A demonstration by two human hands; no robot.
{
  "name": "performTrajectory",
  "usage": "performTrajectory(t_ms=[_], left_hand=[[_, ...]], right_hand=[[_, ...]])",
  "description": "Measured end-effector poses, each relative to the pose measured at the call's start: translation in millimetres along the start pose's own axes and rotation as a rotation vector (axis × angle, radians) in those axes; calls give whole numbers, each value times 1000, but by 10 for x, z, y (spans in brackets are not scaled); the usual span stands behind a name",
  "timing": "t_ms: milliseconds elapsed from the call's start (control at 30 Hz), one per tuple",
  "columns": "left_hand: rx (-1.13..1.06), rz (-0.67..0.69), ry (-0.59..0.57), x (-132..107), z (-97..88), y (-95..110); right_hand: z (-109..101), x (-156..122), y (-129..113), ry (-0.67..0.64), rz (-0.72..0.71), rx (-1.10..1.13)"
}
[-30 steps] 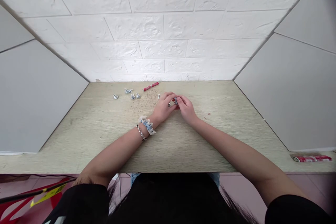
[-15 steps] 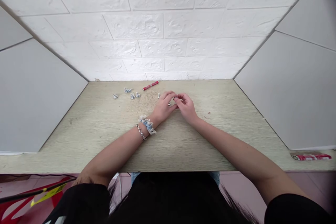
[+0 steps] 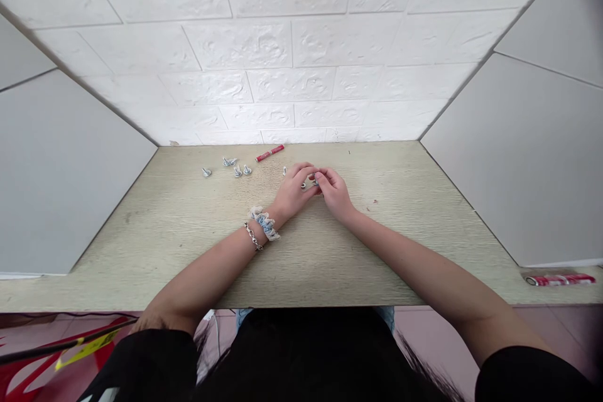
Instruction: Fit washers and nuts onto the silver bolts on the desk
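My left hand (image 3: pixel 294 191) and my right hand (image 3: pixel 334 191) meet near the middle of the pale wood-grain table (image 3: pixel 386 245). My right fingertips pinch a small metal screw (image 3: pixel 315 182), which is mostly hidden. My left fingers curve against the same spot, and I cannot tell whether they grip it. A tiny metal piece (image 3: pixel 304 185) shows beside my left thumb. Further left lie several silver screws (image 3: pixel 238 171), with a lone one (image 3: pixel 284 171) closest to my left hand. A red tube (image 3: pixel 270 152) lies near the back edge.
A blue lace scrunchie (image 3: pixel 264 224) and a chain bracelet (image 3: pixel 253 236) circle my left wrist. White brick-textured panelling (image 3: pixel 292 85) rises behind the table, with grey side panels (image 3: pixel 61 169) on the left. A red packet (image 3: pixel 558 279) lies at the right front corner.
My fingertips have closed in around the small screw, hiding more of it. Both hands stay in nearly the same place, and the view has shifted slightly.
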State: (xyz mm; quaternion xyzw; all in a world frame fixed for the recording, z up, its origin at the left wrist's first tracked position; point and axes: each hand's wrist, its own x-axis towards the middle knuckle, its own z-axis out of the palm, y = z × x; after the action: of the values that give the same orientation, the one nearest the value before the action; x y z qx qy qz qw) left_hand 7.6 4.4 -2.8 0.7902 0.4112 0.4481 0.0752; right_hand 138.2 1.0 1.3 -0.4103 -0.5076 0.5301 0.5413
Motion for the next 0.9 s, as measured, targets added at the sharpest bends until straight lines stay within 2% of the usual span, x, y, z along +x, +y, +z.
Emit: performTrajectory(t_ms=[300, 500, 600, 900], left_hand=[[1, 23, 13, 6, 4, -14], [6, -61, 20, 12, -11, 13], [-10, -56, 14, 11, -16, 20], [-24, -82, 13, 6, 2, -8]], right_hand=[[-5, 7, 3, -36, 11, 6], [3, 13, 29, -20, 21, 22], [4, 14, 32, -21, 22, 48], [2, 6, 20, -117, 15, -28]])
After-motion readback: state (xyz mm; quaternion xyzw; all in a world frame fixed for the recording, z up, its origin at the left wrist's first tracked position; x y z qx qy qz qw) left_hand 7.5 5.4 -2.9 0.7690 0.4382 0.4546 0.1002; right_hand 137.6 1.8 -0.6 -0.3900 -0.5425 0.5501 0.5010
